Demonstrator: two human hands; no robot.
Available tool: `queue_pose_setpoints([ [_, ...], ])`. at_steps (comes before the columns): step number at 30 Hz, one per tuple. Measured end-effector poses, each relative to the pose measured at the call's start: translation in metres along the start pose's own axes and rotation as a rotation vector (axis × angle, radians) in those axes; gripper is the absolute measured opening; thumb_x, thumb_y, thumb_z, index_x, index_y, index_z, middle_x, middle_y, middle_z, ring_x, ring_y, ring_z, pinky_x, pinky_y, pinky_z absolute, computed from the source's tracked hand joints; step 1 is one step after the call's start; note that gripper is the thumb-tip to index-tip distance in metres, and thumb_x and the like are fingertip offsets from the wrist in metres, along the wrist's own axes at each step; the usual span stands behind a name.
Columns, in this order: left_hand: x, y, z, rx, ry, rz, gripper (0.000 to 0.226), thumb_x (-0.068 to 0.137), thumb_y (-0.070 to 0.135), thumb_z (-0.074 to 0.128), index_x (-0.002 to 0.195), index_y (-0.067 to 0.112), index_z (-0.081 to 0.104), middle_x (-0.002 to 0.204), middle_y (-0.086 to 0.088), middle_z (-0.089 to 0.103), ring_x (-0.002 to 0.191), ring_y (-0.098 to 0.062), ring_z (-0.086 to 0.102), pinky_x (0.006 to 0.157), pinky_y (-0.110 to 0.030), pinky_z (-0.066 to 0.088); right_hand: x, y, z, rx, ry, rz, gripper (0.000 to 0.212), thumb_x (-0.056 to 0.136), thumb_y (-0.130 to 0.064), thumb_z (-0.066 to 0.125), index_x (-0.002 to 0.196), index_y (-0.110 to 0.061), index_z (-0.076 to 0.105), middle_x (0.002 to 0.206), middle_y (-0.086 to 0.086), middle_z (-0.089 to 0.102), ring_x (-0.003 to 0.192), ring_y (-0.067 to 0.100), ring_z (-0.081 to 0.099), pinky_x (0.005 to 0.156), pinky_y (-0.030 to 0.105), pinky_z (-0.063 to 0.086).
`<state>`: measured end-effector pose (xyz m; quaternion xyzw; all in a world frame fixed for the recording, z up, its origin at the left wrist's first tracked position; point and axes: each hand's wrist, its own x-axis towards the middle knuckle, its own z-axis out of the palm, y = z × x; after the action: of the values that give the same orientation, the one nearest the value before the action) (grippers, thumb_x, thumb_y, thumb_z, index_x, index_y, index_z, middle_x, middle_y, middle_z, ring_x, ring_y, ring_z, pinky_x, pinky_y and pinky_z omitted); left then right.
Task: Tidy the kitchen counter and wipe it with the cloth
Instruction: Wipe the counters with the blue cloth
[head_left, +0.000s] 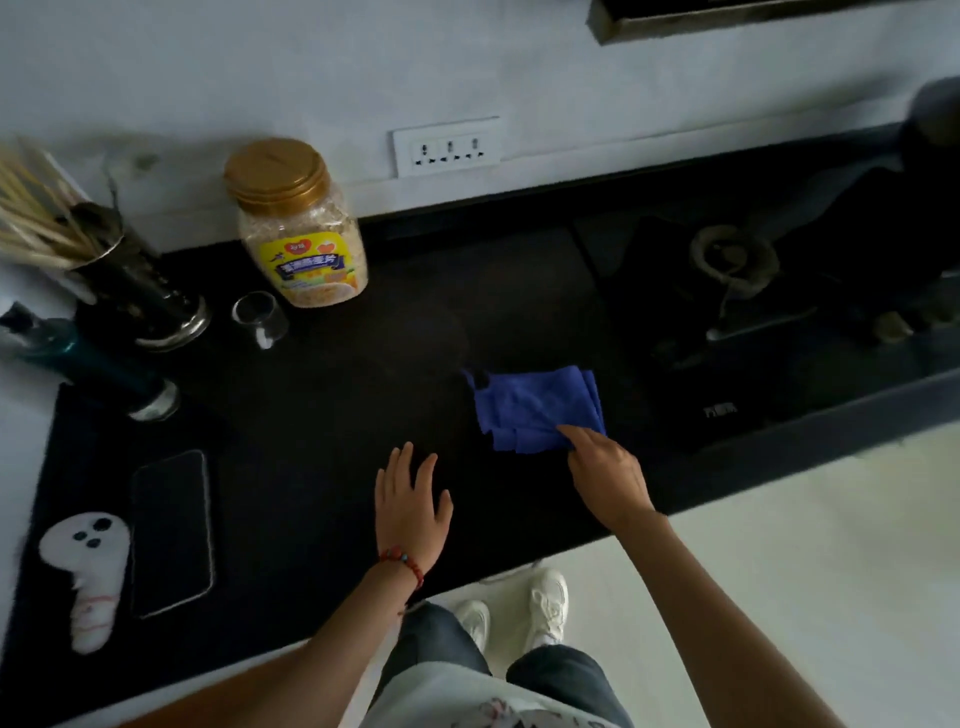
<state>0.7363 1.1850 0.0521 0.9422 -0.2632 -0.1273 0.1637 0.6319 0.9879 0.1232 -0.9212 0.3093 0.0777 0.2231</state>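
chopsticks (31, 208) cut off at left edge; dark pot (932, 156) clipped at right edge, blurred.

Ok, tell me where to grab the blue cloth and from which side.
Take the blue cloth at its near edge, where the folded layers end in loose flaps, coming from the person's side. The right hand already touches that edge. It lies flat on the counter, so pinching several layers there should lift it as one bundle.
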Motion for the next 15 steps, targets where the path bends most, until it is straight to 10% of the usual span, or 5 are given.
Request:
queue_pose_setpoints([
  [15,-0.054,0.158,0.046,-0.13,-0.289,0.591,0.062,0.075,0.039,0.031,0.11,-0.001,0.063,0.119,-0.021,0.06,0.112,-0.035,0.057,0.098,-0.041,0.043,-0.215,0.156,0.025,0.554,0.526,0.6,0.026,0.089,-0.01,0.048,0.108,-0.015,0.064,0.1,0.003,0.071,0.085,0.023,0.064,0.07,0.024,0.04],
])
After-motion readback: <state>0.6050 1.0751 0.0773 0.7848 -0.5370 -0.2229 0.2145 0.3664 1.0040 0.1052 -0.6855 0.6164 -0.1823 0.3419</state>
